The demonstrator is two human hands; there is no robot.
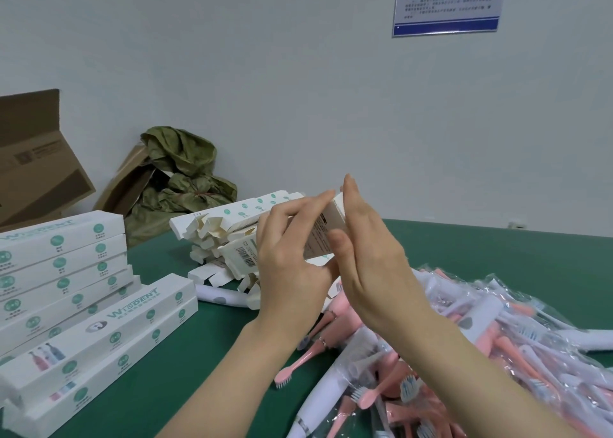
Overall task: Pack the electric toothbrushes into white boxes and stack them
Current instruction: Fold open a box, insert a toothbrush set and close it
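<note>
Gripped in the left hand (pixel 288 265), fingers curled round its long sides, and raised above the desk (pixel 172 364): a white box (pixel 323 230), tilted with one end up toward the right. Pressed flat against that upper end, the right hand (pixel 363 248), fingers straight and together, thumb lying on the printed face. Probably done to push the end flap shut, hence the lift clear of the clutter below. Slim and long, white card with fine dark print on the side facing the camera. Whether already loaded, impossible to tell. Everything else seemingly kept within easy reach. To the right, a heap of toothbrushes (pixel 471 334), pink and white, many in clear bags. Behind the hands, a jumble of empty boxes (pixel 219 228) with flaps gaping. To the left, stacked boxes (pixel 66 271), closed, white with green roundels and a brand name, laid in tidy tiers. Further back, a brown carton (pixel 33 172) and a crumpled green bag (pixel 179 168).
</note>
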